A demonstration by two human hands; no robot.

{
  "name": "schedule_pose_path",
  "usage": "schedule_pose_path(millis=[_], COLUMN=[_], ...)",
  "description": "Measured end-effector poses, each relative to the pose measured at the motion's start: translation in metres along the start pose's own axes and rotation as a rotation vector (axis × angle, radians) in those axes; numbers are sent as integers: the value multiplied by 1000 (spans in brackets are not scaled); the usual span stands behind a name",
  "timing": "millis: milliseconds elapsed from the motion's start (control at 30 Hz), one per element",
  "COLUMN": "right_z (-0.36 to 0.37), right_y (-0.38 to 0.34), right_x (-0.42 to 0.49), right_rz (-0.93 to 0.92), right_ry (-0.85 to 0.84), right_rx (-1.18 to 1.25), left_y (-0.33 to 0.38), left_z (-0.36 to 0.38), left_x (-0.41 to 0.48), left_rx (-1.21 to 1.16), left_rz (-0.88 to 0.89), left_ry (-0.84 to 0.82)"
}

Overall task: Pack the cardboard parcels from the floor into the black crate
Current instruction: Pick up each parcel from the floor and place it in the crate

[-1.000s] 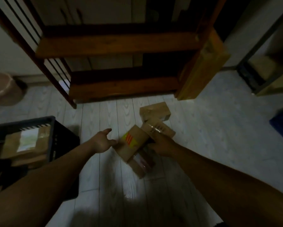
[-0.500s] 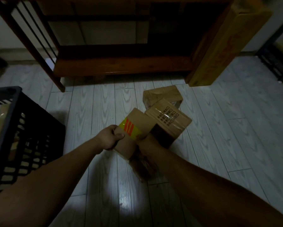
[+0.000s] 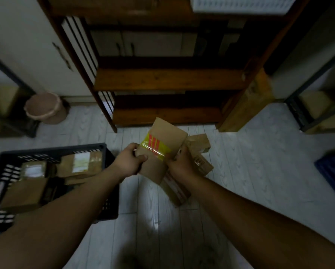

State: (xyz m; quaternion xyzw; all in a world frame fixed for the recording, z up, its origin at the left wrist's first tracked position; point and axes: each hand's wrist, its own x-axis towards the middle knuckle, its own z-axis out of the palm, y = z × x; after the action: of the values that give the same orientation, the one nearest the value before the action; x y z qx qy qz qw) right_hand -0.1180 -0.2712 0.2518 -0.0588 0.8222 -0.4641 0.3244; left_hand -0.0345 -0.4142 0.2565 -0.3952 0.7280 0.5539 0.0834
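Head view, looking down. My left hand and right hand meet at the centre of the frame, and both hands are closed on one cardboard parcel. The left thumb lies across its near face with the fingers curled round its left edge, while the right hand grips its right edge. The parcel is tilted, with its far corner pointing toward the top of the frame. A band of yellow tape with red marks crosses its face.

Just right of and below the held parcel, further parcels lie on the pale plank floor, partly hidden by my right hand. They are a small box, a second box with a printed label, and a taped box nearest the bottom. The three lie close together; I cannot tell whether the held parcel touches them.

At the left of the frame stands the black crate, its slotted walls visible. It already holds several parcels — one with a white label, a smaller one and a large plain one. My left forearm crosses over its near right corner.

A dark wooden shelf unit fills the upper centre. A tall cardboard box leans against its right post. A pinkish bin stands at the upper left, and a blue crate shows at the right edge. The frame is dim and slightly blurred.
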Motion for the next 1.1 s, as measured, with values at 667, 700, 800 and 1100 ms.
schedule_pose_path(millis=[667,700,800,1100], right_z=[-42,-35,-8,141], right_y=[-217,-220,-232,-286], right_x=[-207,-214,-234,-271], right_rz=[-351,-382,-421,-432], right_ry=[-105,-113,-136,-188], right_rx=[-173,-206,-313,-437], left_y=[120,116,101,21], left_z=[-178,-184,-213,-362], left_x=[-267,-277,-295,-319], left_rx=[-273,-263,-215,-165], left_rz=[85,107,134,153], left_ry=[455,449,423,315])
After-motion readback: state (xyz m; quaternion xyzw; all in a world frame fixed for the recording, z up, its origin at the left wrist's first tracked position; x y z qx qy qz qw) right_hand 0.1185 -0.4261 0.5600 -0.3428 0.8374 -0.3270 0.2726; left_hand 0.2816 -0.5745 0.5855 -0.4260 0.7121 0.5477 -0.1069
